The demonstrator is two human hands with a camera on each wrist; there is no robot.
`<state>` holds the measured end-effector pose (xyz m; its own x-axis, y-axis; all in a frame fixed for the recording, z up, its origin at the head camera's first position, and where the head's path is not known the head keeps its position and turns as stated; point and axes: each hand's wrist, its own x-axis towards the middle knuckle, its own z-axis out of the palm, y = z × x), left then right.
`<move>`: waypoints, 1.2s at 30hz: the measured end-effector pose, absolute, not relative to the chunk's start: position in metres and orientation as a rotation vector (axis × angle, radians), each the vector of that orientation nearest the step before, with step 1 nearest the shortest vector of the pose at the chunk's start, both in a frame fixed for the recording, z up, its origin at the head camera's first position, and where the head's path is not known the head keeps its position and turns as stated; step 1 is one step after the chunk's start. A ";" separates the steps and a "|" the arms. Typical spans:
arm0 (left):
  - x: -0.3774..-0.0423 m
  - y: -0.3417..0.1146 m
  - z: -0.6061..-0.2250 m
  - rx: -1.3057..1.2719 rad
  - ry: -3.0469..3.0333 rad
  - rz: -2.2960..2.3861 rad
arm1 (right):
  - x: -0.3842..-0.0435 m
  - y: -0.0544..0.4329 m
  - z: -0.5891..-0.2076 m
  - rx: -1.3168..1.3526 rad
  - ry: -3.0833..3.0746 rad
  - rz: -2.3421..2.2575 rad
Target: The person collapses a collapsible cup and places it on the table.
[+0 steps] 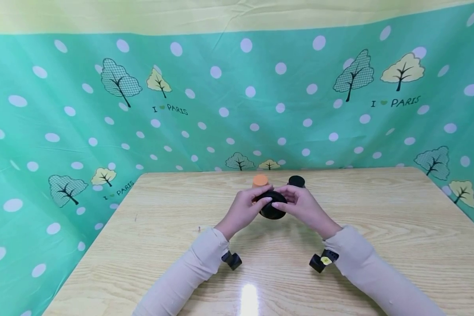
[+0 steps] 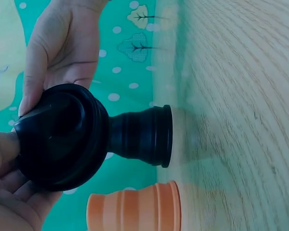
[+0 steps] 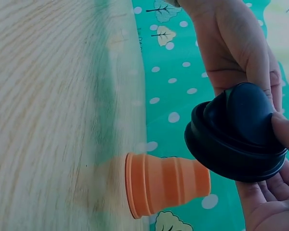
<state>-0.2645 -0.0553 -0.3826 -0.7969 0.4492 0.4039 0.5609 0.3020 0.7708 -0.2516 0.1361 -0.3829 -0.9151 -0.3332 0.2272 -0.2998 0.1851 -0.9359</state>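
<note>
My left hand and right hand together grip a round black piece above the table. It looks rubbery, with a stepped rim and a raised, bent-up middle in the right wrist view; its exact kind I cannot tell. Both thumbs press its near face while the fingers reach around its sides. Behind it, an orange ribbed cup stands upside down, wide rim on the table. To the right of that, a black ribbed cup stands the same way, partly hidden by my right hand in the head view.
The pale wooden table runs back to a green dotted curtain with printed trees. A small dark mark lies on the wood left of my hands. Each wrist carries a small black camera.
</note>
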 end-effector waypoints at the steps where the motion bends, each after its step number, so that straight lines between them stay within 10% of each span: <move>1: -0.264 -0.055 -0.383 -0.948 -2.449 -1.517 | -0.252 0.136 -0.383 -0.644 2.399 -1.879; 36: -0.263 -0.047 -0.380 -0.730 -2.276 -1.867 | -0.251 0.136 -0.380 -0.461 2.293 -2.253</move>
